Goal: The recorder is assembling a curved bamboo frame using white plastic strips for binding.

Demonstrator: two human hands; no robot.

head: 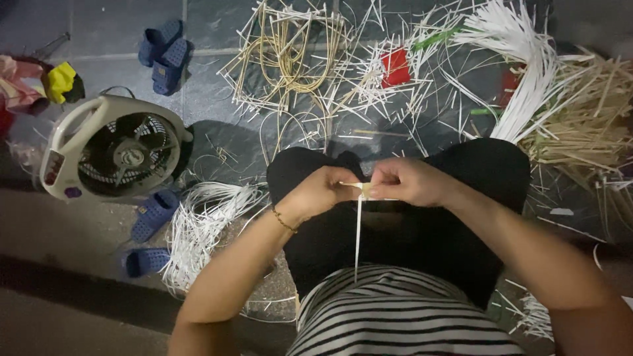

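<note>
L hand [321,191] and R hand [407,182] both pinch a thin pale strip [358,231] over the lap, its end hanging down. White strip bundle [204,224] near left by a fan [112,148]; no containers seen.

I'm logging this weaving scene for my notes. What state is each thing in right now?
left hand: closed, pinching the pale strip
right hand: closed, pinching the same strip
pale strip: held at its top end, hanging straight down
fan: lying face up on the floor; whether it spins cannot be told
white strips: loose heap on the floor
blue slippers: off, lying beside each other
bracelet: worn on the left wrist
</note>
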